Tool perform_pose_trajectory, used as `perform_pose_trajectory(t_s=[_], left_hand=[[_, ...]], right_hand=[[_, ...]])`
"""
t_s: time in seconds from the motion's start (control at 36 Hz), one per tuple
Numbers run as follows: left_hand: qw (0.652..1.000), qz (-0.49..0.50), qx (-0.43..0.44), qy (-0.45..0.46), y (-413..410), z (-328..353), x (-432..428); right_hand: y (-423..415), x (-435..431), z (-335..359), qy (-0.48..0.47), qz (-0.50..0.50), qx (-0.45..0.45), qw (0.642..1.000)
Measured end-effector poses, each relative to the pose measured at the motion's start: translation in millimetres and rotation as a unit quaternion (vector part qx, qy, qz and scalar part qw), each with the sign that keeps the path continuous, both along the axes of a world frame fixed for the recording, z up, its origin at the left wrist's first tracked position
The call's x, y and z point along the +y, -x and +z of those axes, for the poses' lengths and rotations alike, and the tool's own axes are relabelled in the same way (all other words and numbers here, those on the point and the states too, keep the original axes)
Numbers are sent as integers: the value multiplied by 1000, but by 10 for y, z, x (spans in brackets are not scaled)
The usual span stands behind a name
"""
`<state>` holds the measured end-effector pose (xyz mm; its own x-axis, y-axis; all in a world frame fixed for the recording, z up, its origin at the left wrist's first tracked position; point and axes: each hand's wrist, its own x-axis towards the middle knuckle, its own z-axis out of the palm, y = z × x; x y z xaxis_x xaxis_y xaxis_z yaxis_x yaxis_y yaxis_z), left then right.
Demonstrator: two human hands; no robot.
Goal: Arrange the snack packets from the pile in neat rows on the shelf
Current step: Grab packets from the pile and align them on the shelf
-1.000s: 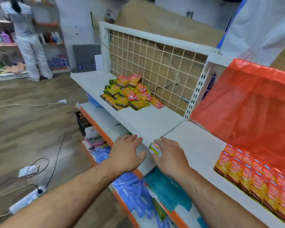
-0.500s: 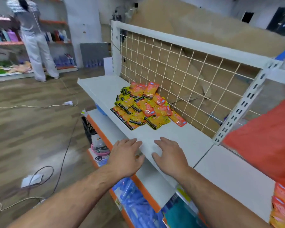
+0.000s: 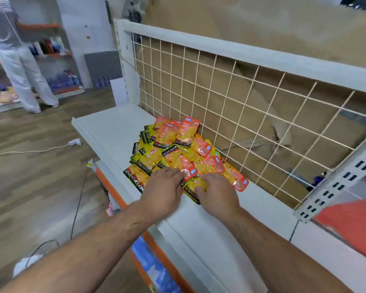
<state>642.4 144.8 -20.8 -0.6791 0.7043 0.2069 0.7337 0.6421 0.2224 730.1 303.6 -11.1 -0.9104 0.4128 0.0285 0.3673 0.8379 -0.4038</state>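
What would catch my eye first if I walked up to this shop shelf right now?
First, the loose heap of shiny orange and yellow snack packets, piled on the white metal shelf against the cream wire grid panel. Next, the bare left hand and right hand, both touching the heap's near edge. Far off at the left, a person in pale trousers stands at another shelf.

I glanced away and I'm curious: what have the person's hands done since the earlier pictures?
Both hands moved forward from the front edge of the shelf to the pile of snack packets. The left hand now lies flat on its near packets; whether the right hand beside it grips one is too blurred to tell. The pile stayed heaped against the wire grid, no rows laid.
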Motion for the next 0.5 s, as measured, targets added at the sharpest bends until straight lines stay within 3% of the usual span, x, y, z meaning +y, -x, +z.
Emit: perform_pose_trajectory(t_s=[0.19, 0.28, 0.36, 0.5], left_hand=[[999, -38, 18, 26, 652, 101, 207], [994, -70, 26, 84, 857, 154, 260], [984, -110, 52, 128, 1039, 216, 324], [979, -147, 21, 140, 1253, 236, 391]], right_hand=[[440, 142, -45, 43, -156, -2, 987], [601, 163, -24, 71, -227, -28, 971], [741, 163, 14, 93, -268, -33, 958], [851, 190, 7, 133, -320, -31, 937]])
